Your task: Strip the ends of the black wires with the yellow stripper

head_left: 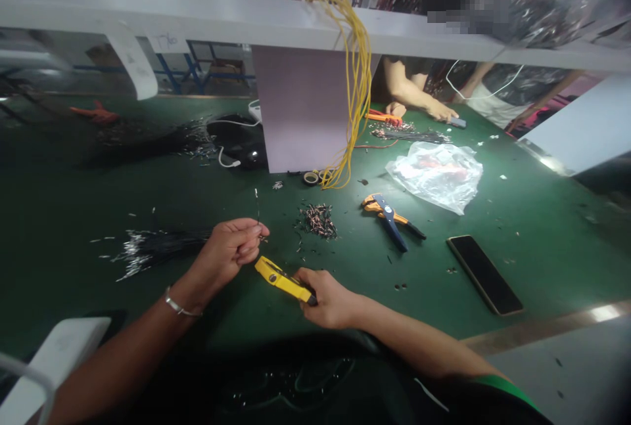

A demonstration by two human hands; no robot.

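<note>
Between the thumb and fingers of my left hand (236, 247) is a thin dark wire (258, 207), its light metal tip pointing up. My right hand (328, 297) is wrapped round a yellow hand tool (283, 279), whose head lies just below and to the right of my left fingertips. Left of my left hand, a bundle of black wires (162, 246) with silvery ends lies on the green table (197, 198). A pile of small dark and copper-coloured pieces (320, 221) sits beyond my right hand.
Blue-and-orange pliers (392, 221), a phone (486, 274) and a clear plastic bag (436, 172) lie to the right. Yellow wires (357, 77) hang over the shelf (211, 18). Across the table, another person's hand (441, 111) touches a small grey object. Black wires lie at the far left.
</note>
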